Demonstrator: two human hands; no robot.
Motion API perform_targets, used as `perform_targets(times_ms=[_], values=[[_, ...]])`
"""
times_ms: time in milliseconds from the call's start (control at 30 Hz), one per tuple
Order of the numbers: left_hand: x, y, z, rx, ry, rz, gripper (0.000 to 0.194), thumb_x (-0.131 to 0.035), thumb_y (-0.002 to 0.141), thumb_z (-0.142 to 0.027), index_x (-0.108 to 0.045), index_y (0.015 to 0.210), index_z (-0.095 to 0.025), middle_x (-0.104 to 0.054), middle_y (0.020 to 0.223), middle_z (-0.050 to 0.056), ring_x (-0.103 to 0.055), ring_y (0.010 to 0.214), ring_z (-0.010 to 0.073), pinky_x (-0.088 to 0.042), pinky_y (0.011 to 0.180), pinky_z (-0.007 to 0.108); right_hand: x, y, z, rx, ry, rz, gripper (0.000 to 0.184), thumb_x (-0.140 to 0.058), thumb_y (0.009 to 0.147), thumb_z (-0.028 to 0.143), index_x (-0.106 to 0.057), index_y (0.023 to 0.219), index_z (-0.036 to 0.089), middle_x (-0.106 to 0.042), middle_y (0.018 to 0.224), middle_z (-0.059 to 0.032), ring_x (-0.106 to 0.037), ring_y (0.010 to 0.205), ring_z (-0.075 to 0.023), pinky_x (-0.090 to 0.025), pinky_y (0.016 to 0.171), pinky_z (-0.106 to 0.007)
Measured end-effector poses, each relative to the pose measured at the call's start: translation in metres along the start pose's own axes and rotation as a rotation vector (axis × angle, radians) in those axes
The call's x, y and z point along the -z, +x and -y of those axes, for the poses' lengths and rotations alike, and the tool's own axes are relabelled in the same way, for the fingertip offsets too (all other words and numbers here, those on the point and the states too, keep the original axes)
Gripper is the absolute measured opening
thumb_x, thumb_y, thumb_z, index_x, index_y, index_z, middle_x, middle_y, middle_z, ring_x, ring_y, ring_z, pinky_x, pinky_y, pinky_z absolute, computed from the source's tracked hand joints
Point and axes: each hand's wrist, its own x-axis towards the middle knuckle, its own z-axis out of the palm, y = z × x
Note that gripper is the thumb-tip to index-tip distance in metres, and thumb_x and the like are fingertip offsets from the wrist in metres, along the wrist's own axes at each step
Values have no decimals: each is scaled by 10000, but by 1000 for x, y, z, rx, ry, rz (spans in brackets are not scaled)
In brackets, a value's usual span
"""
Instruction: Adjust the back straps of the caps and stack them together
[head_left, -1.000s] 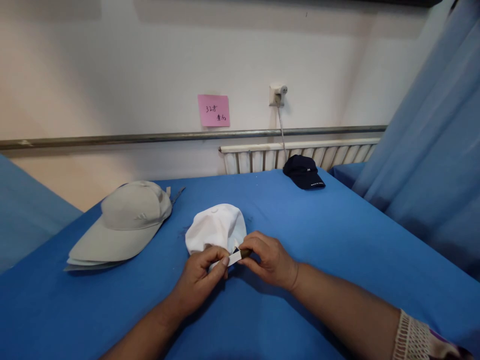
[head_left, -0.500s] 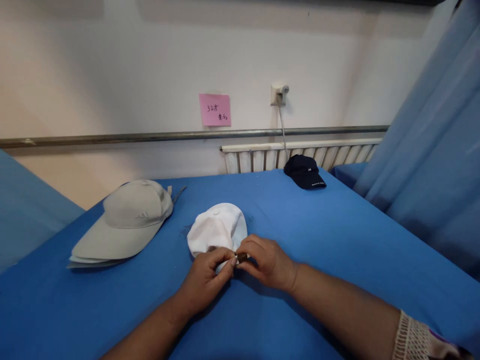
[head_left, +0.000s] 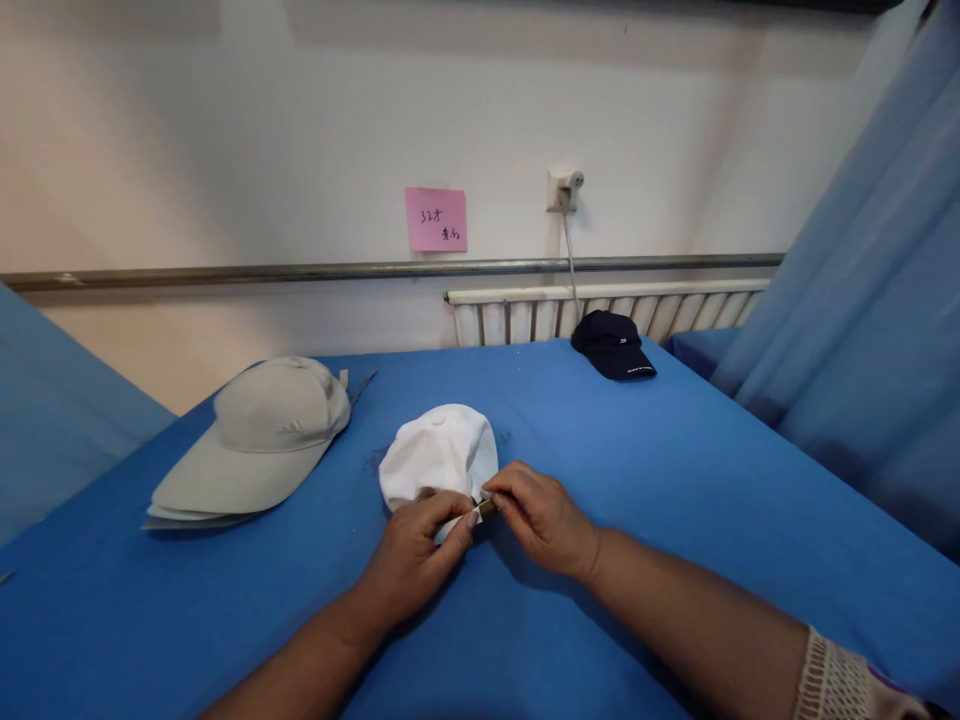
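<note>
A white cap lies crown up on the blue cloth, right in front of me. My left hand pinches the cap's white strap between thumb and forefinger at the near edge. At the strap's end sits a small brownish, metallic-looking buckle. The fingers of my right hand are closed on that buckle from the right, touching its upper edge. Fingertips hide part of the strap and how it runs through the buckle.
Stacked grey caps lie at the left. A dark navy cap rests at the far right edge of the blue-covered table. Behind are a radiator, a metal rail and a plugged-in cord. A blue curtain hangs right.
The white strap stretch between my hands has become shorter, as my left fingers moved right, up to the buckle. My right fingertips have shifted slightly on the buckle. The view has drifted a little.
</note>
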Motion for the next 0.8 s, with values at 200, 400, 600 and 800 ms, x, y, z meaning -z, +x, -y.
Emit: perform_targets(times_ms=[200, 400, 600, 800], values=[[-4, -6, 5, -169, 122, -111, 290, -640, 899, -276, -594, 1181, -225, -738, 948, 12, -687, 821, 168, -524, 747, 278, -1, 0, 5, -123, 0, -56, 136, -497, 949, 141, -592, 1020, 207, -637, 881, -29, -611, 785, -152, -493, 737, -280], [-10, -5, 2, -330, 368, -175, 252, -626, 931, -301, -571, 1155, -199, -710, 909, 41, -655, 793, 197, -489, 737, 323, -8, -2, 7, -254, 185, -87, 102, -539, 927, 162, -597, 990, 216, -683, 852, -7, -645, 770, -143, -503, 733, -271], [-7, -1, -5, -361, 486, -185, 91, -601, 935, -239, -616, 1007, -185, -658, 802, 37, -593, 723, 193, -428, 683, 320, -10, -2, 8, -305, 236, -98, 78, -557, 914, 182, -602, 966, 218, -685, 850, -4, -645, 769, -144, -503, 730, -272], [0, 1, -4, -369, 483, -209, 42, -638, 905, -209, -608, 920, -184, -686, 792, 26, -590, 721, 183, -426, 737, 338, -5, 0, 6, -347, 229, -151, 47, -550, 906, 202, -595, 916, 211, -655, 784, 9, -610, 689, -133, -481, 680, -262]])
